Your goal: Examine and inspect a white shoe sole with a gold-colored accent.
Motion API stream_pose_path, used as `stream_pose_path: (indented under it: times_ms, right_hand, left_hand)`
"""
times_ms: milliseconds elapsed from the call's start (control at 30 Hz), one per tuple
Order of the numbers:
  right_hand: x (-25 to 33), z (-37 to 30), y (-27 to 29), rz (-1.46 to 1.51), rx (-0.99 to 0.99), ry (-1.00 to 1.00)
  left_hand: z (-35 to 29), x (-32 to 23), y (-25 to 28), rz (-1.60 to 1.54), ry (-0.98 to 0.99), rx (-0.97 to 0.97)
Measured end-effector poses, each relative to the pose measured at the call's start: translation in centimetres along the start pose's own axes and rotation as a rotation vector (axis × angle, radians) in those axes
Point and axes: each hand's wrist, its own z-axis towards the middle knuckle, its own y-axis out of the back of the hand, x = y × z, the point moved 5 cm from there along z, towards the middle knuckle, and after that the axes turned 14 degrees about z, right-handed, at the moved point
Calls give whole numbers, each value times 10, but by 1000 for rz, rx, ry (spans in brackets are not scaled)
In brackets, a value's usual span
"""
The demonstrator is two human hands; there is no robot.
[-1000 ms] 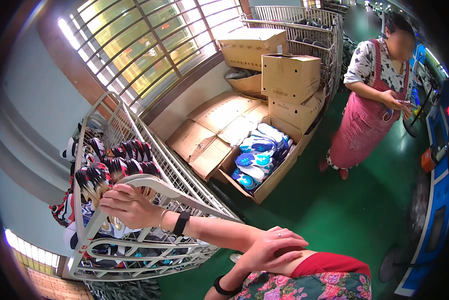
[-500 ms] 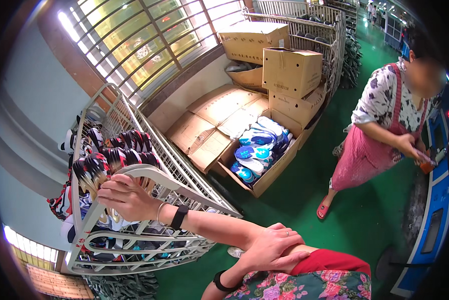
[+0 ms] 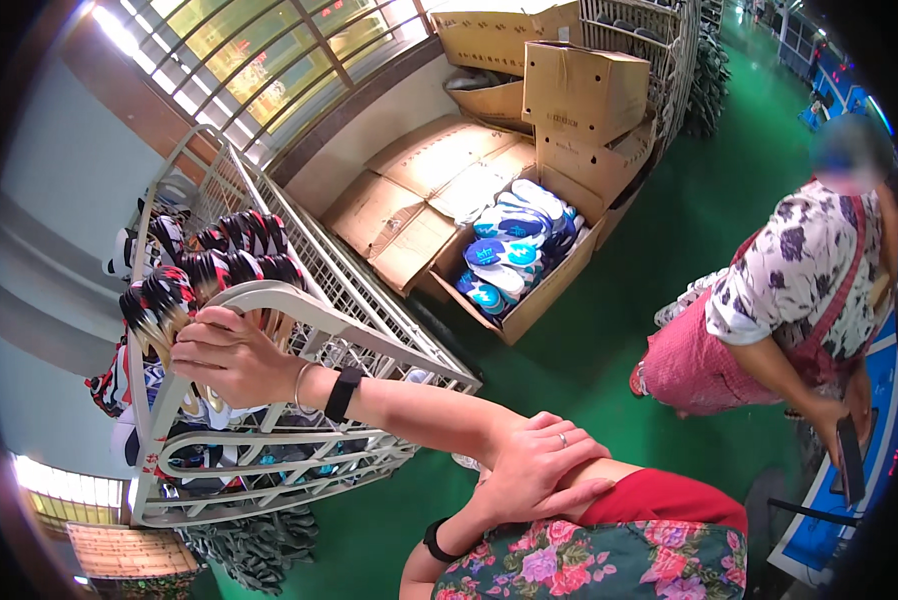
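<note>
My right arm, in a red sleeve, reaches across to the left. My right hand (image 3: 231, 358) is closed over the curved top rail of a white metal rack cart (image 3: 299, 312). Shoe parts with black, red, white and gold colouring (image 3: 157, 305) stand packed in the cart beside that hand; the fingertips are partly hidden behind the rail. My left hand (image 3: 541, 468), with a ring on one finger, lies wrapped round my right arm near the elbow. Dark bands sit on both wrists. Floral cloth (image 3: 589, 560) covers my front.
An open carton (image 3: 544, 315) of blue and white shoe parts (image 3: 509, 250) stands on green floor, beside flattened cardboard (image 3: 389, 225) and stacked boxes (image 3: 579, 95). At right, a person (image 3: 789, 270) in a pink apron holds a dark flat object (image 3: 849, 460) by blue equipment (image 3: 819, 530).
The person at right has come nearer and turned, and their hands are lower. My view has shifted slightly; both my hands keep their hold.
</note>
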Motion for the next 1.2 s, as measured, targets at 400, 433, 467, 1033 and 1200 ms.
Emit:
stream_pose_path:
  times_ms: [400, 433, 467, 1033, 1200]
  right_hand:
    - [0, -1, 2, 2, -25, -6]
    - [-1, -2, 2, -2, -24, -2]
    - [-2, -2, 3, -4, -25, 0]
    - [5, 5, 6, 22, 34, -14]
    - [-2, -2, -5, 61, 74, -42]
  left_hand:
    - [-1, 1, -1, 24, -11, 2]
    - [0, 1, -1, 21, -11, 1]
    - [0, 1, -1, 19, -12, 0]
    - [-2, 1, -7, 88, 40, 17]
    - [-7, 0, -5, 137, -27, -171]
